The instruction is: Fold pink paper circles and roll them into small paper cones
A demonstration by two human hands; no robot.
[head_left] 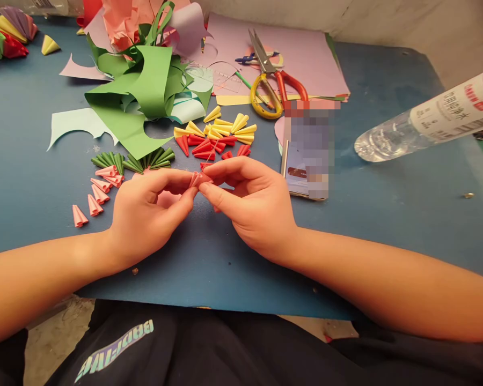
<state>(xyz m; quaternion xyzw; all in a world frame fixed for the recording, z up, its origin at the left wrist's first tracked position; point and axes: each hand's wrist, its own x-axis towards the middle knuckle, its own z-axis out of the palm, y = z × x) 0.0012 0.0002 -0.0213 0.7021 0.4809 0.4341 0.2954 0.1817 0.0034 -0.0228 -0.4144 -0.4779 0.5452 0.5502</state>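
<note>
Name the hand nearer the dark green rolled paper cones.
Left. The left hand is just on the near side of the cones; the right hand is farther off, to their right.

PLACE: looks like a paper-craft corner; cannot tell home from small workshop | has blue tabletop (402, 214) against pale wall (386, 19) | bears green paper scraps (159, 80), pink sheets (314, 59), scissors (266, 63), small rolled paper cones (203, 146) | also holds phone (300, 185), water bottle (390, 136)
</note>
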